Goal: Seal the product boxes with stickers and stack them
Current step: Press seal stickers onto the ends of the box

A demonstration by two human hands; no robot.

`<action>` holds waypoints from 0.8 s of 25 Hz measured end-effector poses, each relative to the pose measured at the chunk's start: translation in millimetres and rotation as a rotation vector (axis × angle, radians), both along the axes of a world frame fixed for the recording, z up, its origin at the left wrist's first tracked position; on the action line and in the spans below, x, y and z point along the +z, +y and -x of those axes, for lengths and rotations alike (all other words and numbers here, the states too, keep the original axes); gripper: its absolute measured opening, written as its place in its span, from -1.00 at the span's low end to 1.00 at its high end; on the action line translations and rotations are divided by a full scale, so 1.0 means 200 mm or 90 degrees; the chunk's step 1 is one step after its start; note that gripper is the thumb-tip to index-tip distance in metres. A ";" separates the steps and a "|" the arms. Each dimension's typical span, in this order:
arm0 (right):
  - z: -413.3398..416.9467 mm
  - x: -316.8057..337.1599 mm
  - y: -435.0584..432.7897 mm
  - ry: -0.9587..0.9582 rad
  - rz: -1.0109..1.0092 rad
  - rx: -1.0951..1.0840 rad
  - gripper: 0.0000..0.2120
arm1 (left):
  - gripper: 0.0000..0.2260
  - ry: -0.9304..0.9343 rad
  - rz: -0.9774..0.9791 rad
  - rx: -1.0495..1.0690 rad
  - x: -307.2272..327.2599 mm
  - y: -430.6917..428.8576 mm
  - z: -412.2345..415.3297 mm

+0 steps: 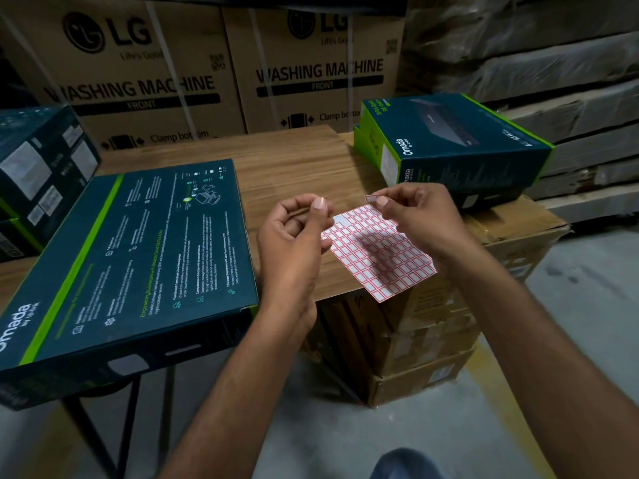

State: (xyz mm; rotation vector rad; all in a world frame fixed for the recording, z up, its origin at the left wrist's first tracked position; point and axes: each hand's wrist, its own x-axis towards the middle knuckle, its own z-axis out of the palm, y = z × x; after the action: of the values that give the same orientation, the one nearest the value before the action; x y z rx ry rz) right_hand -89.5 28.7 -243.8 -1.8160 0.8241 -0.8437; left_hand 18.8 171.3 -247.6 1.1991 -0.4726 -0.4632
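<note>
A large dark teal product box with a green stripe lies flat on the wooden table, at my left. A sheet of red-bordered white stickers lies at the table's front right corner, under my hands. My right hand pinches one small sticker between thumb and finger, lifted above the sheet. My left hand hovers beside it, thumb and fingers pinched together; whether it holds anything I cannot tell. A second teal box rests tilted on a brown carton at the right.
More teal boxes are stacked at the far left. Brown cartons stand under and beside the table's right end. Big washing machine cartons form a wall behind. Wrapped pallets fill the right. Bare concrete floor lies below.
</note>
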 end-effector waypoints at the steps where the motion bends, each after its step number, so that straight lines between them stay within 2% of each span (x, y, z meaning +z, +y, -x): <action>1: -0.03 0.00 -0.03 0.030 0.009 0.001 -0.87 | -0.90 0.024 -0.001 -0.003 -0.01 -0.01 0.00; 4: -0.13 -0.02 -0.10 0.111 0.044 0.022 -0.85 | -0.83 0.039 -0.010 0.006 -0.04 -0.06 -0.02; 8: -0.25 -0.05 -0.16 0.214 0.167 0.063 -0.82 | -0.68 0.024 -0.037 0.038 -0.07 -0.11 -0.05; 16: -0.39 -0.09 -0.18 0.346 0.273 0.086 -0.91 | -0.65 0.123 -0.036 0.000 -0.10 -0.14 -0.08; 20: -0.40 -0.06 -0.17 0.364 0.316 0.083 -0.89 | -0.55 0.108 -0.108 -0.032 -0.09 -0.12 -0.07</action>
State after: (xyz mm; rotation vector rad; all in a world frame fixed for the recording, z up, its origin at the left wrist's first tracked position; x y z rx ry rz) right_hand -8.6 -4.8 -256.6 -2.5881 0.8798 -0.4638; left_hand 31.9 147.9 -265.7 1.3010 -0.3234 -0.6532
